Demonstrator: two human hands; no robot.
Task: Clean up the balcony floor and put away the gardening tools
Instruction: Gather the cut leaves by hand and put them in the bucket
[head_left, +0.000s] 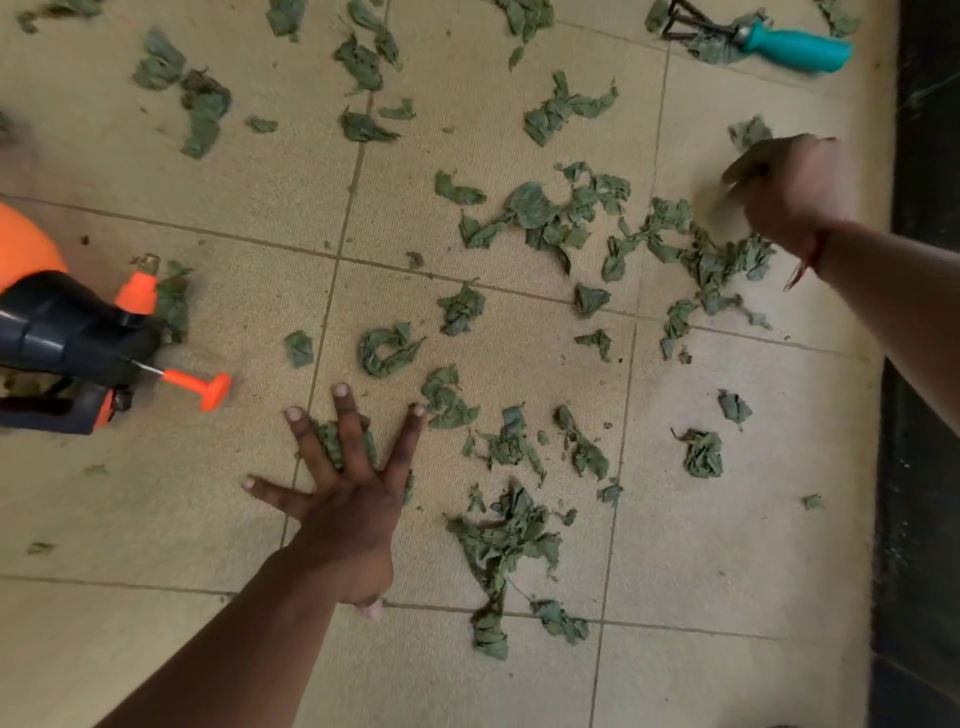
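Crumpled green leaves (545, 218) lie scattered all over the beige tiled floor (182, 493). My left hand (348, 493) lies flat with fingers spread, pressing on a small clump of leaves (332, 441). My right hand (789, 192) hovers blurred over the leaves at the right, fingers loosely bent downward, holding nothing that I can see. A hand rake with a teal handle (795, 47) lies at the top right, partly under leaves. An orange and black pump sprayer (67, 343) lies on its side at the left edge.
A dark wall or door frame (919, 364) runs down the right edge. Another leaf pile (498, 545) sits just right of my left wrist. Grout lines cross the floor.
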